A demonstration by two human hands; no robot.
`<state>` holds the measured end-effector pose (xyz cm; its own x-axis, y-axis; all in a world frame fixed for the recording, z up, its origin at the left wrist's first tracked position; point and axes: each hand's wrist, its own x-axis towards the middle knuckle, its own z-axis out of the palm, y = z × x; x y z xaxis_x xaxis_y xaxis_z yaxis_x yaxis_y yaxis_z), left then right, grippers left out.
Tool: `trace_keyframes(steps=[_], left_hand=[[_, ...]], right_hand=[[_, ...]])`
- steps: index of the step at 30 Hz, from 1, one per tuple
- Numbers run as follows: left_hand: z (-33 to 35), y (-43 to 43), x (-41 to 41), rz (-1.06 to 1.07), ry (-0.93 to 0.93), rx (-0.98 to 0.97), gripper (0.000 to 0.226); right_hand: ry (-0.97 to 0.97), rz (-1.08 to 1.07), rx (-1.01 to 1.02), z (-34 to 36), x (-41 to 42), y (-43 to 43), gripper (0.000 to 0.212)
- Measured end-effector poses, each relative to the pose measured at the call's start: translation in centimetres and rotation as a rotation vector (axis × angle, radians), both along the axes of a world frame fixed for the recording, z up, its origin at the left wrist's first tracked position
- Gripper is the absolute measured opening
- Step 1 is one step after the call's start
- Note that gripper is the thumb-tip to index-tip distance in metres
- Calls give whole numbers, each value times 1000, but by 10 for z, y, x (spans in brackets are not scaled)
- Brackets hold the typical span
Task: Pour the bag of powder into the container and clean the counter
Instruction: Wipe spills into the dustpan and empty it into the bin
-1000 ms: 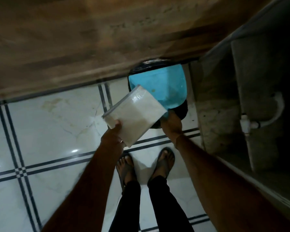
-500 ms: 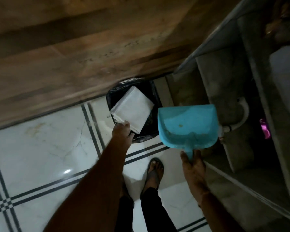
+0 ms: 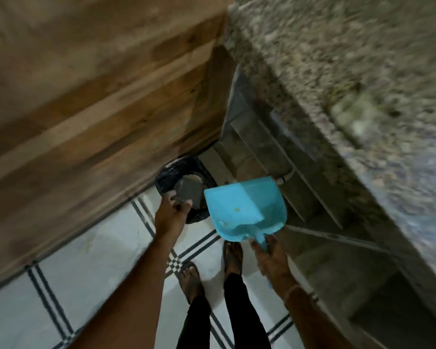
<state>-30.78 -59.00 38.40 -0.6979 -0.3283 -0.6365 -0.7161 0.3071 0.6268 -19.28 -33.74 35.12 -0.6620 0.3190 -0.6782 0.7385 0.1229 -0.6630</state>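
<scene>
Left hand (image 3: 170, 214) is out in front of me, fingers and thumb curled onto the near edge of the bag (image 3: 189, 191), pinching it. The bag hangs over the open mouth of the bin (image 3: 166, 176), a small one with a black liner standing on the floor (image 3: 98, 260), right against the wooden panel (image 3: 86, 109). The bag looks flat and grey in this light; blur is heavy, so I can't tell whether any powder is in it. Right hand (image 3: 272, 258) is wrapped round the short handle (image 3: 261, 239) of the blue dustpan (image 3: 239, 202), firm grip, nothing else in it. The pan is held off the floor, just right of the bin, its far left corner overlapping the bin's rim from my angle, scoop facing up at me and tilted. A few small yellowish specks (image 3: 237, 209) and some pale residue sit near the pan's back wall. The speckled granite tabletop (image 3: 337, 84) fills the upper right, badly smeared. Below its edge are grey stone shelves (image 3: 262, 147) and a white pipe (image 3: 285, 176) just behind the pan. Floor is white tile with dark double lines. My feet are in sandals (image 3: 233, 258), right foot just beside the right hand in the picture, left foot (image 3: 190, 278) further back, black trousers below.
</scene>
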Motion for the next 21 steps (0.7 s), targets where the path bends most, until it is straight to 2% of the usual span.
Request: trace_keyframes(steps=[5, 9, 18, 21], left_hand=[[107, 46, 30, -254, 118, -32, 64], [161, 93, 36, -493, 185, -47, 71], [212, 190, -13, -727, 410, -173, 75], [214, 216, -35, -867, 460, -314, 81]], right_hand=[[-12, -102, -51, 99, 38, 15, 17], [58, -178, -112, 151, 59, 32, 21], [54, -388, -233, 180, 63, 76, 30], [45, -389, -258, 185, 56, 84, 30]])
